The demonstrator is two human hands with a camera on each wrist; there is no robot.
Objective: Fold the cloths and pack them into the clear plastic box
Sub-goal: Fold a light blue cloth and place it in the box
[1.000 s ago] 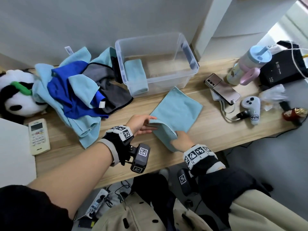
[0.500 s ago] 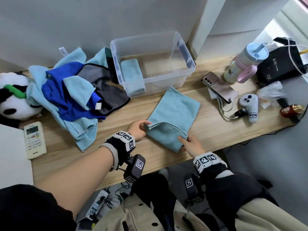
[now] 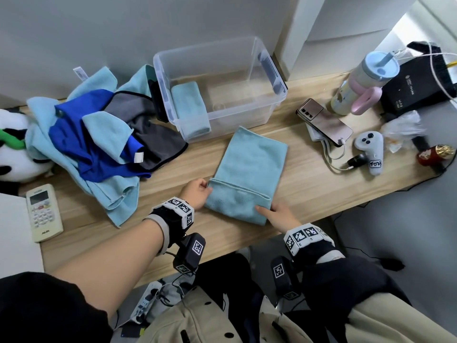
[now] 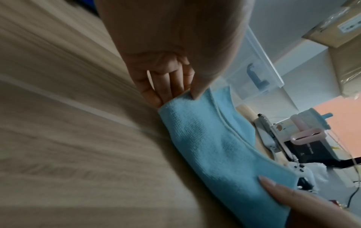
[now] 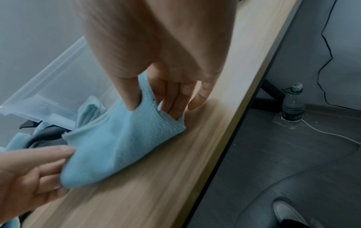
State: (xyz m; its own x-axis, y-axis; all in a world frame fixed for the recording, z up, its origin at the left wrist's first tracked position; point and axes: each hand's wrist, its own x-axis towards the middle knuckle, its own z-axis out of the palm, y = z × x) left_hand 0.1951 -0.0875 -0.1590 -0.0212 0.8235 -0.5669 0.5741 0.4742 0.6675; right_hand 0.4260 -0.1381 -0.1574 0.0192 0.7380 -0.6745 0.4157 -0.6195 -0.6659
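Observation:
A light blue cloth (image 3: 249,174) lies on the wooden desk (image 3: 309,191) in front of the clear plastic box (image 3: 269,70), its near part doubled over into a fold. My left hand (image 3: 197,193) pinches the fold's left end (image 4: 183,101) between thumb and fingers. My right hand (image 3: 277,215) pinches the right end (image 5: 148,108), thumb on top and fingers under. One rolled light blue cloth (image 3: 190,107) lies inside the box at its left side. A heap of unfolded cloths (image 3: 94,134), light blue, dark blue and grey, sits left of the box.
A remote control (image 3: 43,211) and a panda toy (image 3: 12,149) lie at the far left. On the right are a phone (image 3: 324,121), a white controller (image 3: 371,152), a pastel cup (image 3: 363,80) and a black device (image 3: 420,82). The desk's front edge runs just behind my wrists.
Both hands have drawn the cloth's near fold toward the desk's front edge and squared it. My right hand moved from the fold's middle to its right end.

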